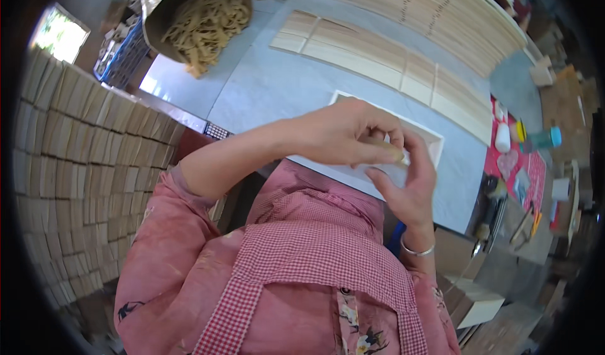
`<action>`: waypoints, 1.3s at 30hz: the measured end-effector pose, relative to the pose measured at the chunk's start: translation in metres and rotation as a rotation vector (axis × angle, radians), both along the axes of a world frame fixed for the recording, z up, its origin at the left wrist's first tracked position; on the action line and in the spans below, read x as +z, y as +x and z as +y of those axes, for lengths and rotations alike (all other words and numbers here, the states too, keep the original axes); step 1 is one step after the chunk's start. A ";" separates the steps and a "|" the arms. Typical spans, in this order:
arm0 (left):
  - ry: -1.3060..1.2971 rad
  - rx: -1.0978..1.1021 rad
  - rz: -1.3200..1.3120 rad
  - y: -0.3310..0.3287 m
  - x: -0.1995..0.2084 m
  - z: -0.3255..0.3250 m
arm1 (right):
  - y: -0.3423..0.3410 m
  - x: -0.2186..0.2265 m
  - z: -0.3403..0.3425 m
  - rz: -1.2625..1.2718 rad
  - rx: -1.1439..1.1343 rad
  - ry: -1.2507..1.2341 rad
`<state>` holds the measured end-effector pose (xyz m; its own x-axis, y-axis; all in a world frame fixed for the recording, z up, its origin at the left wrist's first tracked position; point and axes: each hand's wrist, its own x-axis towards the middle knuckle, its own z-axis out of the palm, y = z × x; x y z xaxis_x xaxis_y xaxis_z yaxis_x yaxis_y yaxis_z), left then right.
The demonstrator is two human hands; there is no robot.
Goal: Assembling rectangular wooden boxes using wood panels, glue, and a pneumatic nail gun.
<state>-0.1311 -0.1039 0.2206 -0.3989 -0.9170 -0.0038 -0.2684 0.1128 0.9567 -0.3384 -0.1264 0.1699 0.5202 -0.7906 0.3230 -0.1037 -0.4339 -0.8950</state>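
Above the table point(252, 84), left grip point(343, 131) pinches tan object point(393, 154).

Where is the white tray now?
In the head view, the white tray lies just right of centre on the tabletop, beneath the left hand and right hand.

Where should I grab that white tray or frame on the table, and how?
Probably by the far right corner of the white tray or frame, coming from the right, with thumb and fingers on either side of its edge. The edge looks raised, and that corner shows clearly, while the left grip hides much of the middle.
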 end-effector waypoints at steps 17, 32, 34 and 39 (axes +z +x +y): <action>-0.440 -0.093 -0.652 0.087 -0.055 -0.011 | -0.125 -0.013 -0.085 0.654 0.156 -0.401; -0.209 -0.016 -0.696 0.113 -0.139 -0.040 | -0.154 -0.072 -0.123 0.811 0.052 -0.106; -0.162 -0.016 -0.693 0.109 -0.142 -0.034 | -0.152 -0.077 -0.115 0.748 0.035 -0.158; -0.247 0.082 -0.540 0.104 -0.164 0.003 | -0.155 -0.100 -0.080 0.576 -0.018 -0.184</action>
